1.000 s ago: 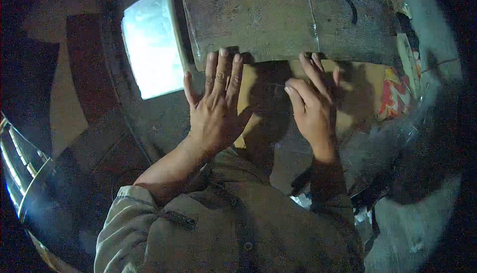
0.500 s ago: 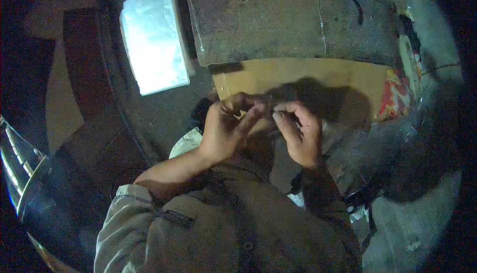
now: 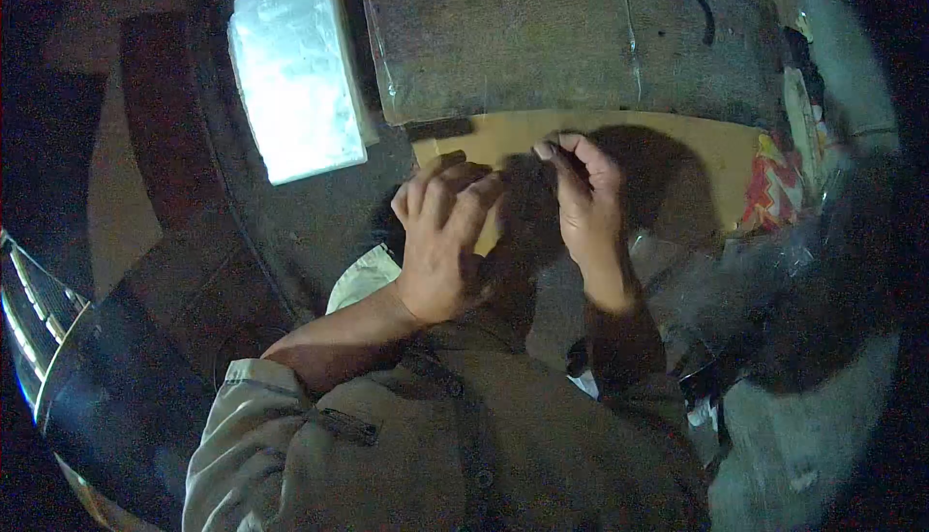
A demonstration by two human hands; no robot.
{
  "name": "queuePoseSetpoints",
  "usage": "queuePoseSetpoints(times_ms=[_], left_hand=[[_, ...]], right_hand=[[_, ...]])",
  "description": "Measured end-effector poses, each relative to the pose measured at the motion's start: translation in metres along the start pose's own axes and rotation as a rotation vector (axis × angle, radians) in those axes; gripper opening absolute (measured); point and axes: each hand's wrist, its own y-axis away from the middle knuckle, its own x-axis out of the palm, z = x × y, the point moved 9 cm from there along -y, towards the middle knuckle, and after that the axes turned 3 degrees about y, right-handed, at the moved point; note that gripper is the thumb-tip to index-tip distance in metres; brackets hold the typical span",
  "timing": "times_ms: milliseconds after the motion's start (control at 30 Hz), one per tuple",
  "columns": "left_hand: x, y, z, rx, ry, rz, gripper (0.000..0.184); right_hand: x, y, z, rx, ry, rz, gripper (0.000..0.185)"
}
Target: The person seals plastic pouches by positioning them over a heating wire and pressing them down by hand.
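My left hand (image 3: 437, 237) is over the near side of a yellow-brown cardboard piece (image 3: 513, 127). Its back faces up and the fingers curl forward, with the tips partly hidden. Just to the right, my right hand (image 3: 588, 205) is raised with thumb and index finger pinched together. Whatever either hand may hold is too small or too dark to make out. A gap of shadow separates the two hands.
Beyond the cardboard lies a worn dark board (image 3: 503, 38). A stack of clear plastic sheets or bags (image 3: 300, 87) shines at the left. On the right are a red-and-yellow printed wrapper (image 3: 774, 183) and crumpled clear plastic (image 3: 794, 261).
My right hand has risen away from me, still pinched. My left hand has turned so its back faces up, its fingers drawn in. The fingertips are farther apart than before.
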Motion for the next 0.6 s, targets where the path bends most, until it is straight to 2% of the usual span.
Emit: queuePoseSetpoints(times_ms=[100, 167, 200, 300, 400, 467, 600], left_hand=[[0.001, -0.010, -0.013, 0.022, -0.055, 0.043, 0.067], [0.008, -0.016, -0.019, 0.005, -0.115, 0.077, 0.072], [0.010, -0.018, -0.020, 0.003, -0.115, 0.079, 0.072], [0.016, -0.022, -0.016, -0.033, -0.146, 0.099, 0.077], [0.018, -0.027, -0.017, -0.042, -0.206, 0.079, 0.077], [0.021, -0.030, -0.016, -0.049, -0.231, 0.078, 0.078], [0.025, -0.029, -0.011, -0.052, -0.275, 0.076, 0.079]], right_hand=[[0.002, 0.001, -0.013, 0.117, 0.001, 0.048, 0.019], [-0.013, 0.006, -0.026, -0.040, 0.102, -0.090, 0.022], [-0.013, 0.005, -0.029, -0.038, 0.102, -0.089, 0.022], [-0.012, 0.004, -0.040, 0.169, 0.052, -0.084, 0.023], [-0.009, -0.005, 0.000, 0.082, -0.077, -0.048, 0.024], [-0.004, -0.010, -0.012, 0.218, -0.032, 0.092, 0.022], [-0.004, -0.014, -0.001, 0.252, 0.093, 0.097, 0.022]])
